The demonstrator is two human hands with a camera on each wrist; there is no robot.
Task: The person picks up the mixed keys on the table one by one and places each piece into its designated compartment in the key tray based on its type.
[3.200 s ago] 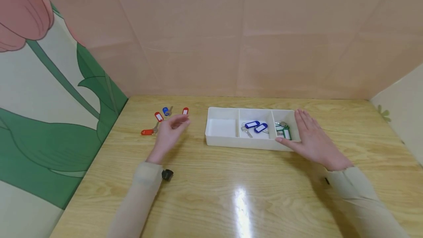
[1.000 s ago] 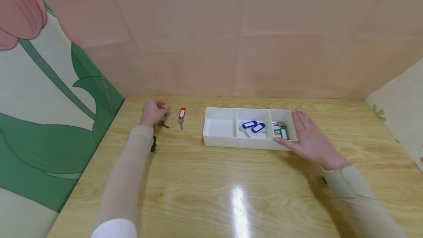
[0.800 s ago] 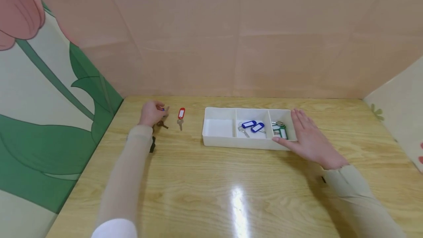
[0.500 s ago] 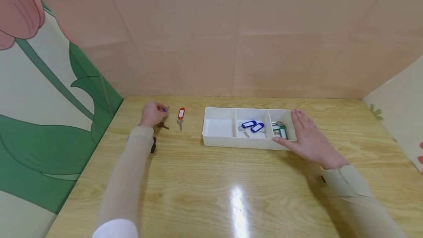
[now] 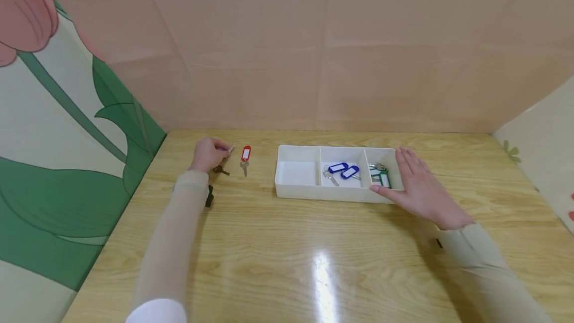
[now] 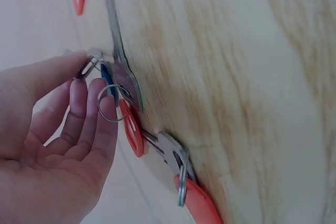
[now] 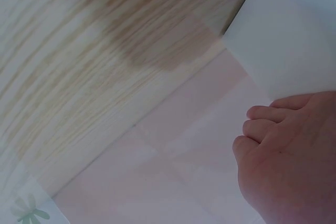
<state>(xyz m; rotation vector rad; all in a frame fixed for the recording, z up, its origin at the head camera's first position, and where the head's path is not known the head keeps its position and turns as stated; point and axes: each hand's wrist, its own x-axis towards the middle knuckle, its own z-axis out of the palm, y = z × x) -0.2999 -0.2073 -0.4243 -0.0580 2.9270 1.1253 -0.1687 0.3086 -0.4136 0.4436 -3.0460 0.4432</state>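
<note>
Starting on the left, and there's the change: the blue-tagged key (image 6: 107,81), flat on the table (image 5: 269,243) a few seconds ago, is now in the left hand (image 5: 208,154), thumb and forefinger in a narrow pinch on its metal, the tip angled out past the fingers. It looks lifted, so I'd judge this one secured, with the reds left lying loose. Close beside those fingers, in the wrist view, sit two red-tagged keys (image 6: 134,136).

Just right of the hand, another red tag (image 5: 246,153), its key (image 5: 244,168) pointing near.

On to the white tray (image 5: 327,194), three compartments across. In the middle one, two blue tags (image 5: 350,172), nearly end to end, with a key (image 5: 331,178) at their left. In the right one, green tags (image 5: 381,179) and metal, overlapping.

Far right, the right hand (image 5: 421,188): fingers straight along the tray's right end, thumb spread to the near rim, pinching nothing.
</note>
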